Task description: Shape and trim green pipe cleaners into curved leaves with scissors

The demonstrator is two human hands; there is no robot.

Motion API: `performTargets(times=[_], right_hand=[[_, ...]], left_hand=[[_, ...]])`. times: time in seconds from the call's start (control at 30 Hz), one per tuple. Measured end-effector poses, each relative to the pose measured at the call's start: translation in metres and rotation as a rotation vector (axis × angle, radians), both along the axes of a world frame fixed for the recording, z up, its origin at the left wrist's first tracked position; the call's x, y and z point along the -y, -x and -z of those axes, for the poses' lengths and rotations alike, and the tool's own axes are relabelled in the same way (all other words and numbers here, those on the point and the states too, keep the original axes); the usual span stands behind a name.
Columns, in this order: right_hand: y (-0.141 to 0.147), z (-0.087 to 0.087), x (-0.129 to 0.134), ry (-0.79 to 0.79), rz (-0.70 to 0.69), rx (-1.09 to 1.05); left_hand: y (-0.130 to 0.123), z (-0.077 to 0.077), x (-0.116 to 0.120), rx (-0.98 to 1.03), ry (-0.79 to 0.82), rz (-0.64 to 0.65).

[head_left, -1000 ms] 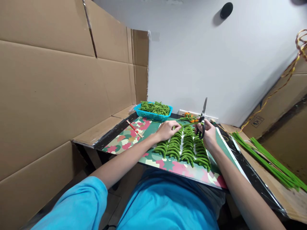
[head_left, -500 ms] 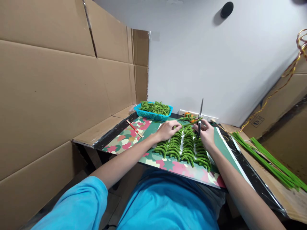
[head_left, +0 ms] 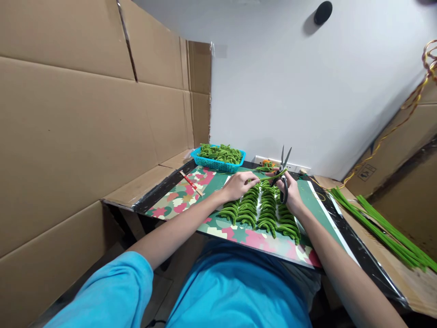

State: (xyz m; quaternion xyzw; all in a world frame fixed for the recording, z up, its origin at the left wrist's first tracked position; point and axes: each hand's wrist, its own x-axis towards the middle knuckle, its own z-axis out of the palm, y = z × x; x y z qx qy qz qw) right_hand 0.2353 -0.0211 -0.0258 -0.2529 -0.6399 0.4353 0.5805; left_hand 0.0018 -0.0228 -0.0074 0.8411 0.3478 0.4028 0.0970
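Note:
My left hand (head_left: 241,184) is closed in a pinch on one end of a green fuzzy stem (head_left: 272,176), which looks like pipe cleaner. The stem stretches across to my right hand (head_left: 292,193), whose fingers are wrapped round a pair of scissors (head_left: 282,169) with black handles. Both blades point up and away and stand apart; the far end of the stem lies by the right fingers. Below both hands, curved green fuzzy pieces (head_left: 267,210) lie in several neat columns on a white backing.
A blue basket (head_left: 218,166) heaped with green pieces stands at the back left. Near it lies a red-and-tan stick (head_left: 191,183) on the patterned board (head_left: 177,198). Orange-and-green items (head_left: 268,163) sit by a power strip (head_left: 293,166). Long green stems (head_left: 382,232) lie at right.
The scissors' blades have spread apart, and my right hand has shifted slightly left, its fingers now nearer the stem. My left hand stays almost in place.

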Motion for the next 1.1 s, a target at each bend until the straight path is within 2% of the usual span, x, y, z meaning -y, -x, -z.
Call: performTargets(times=[0.43,0.73,1.1], right_hand=[[0.0046,0.0009,0.0037,0.036,-0.034,-0.033],[0.0042,0.0029,0.0010,0.031,0.035,-0.128],[0.0006,-0.0036,0.0036,0.066,0.086,-0.206]], left_hand=[[0.0010,0.0027,-0.0006,-0.091,0.045,0.068],[0.0007,0.0006,0.0035,-0.159,0.046,0.041],[-0.0001,-0.0009,0.0065,-0.172,0.070,0.064]])
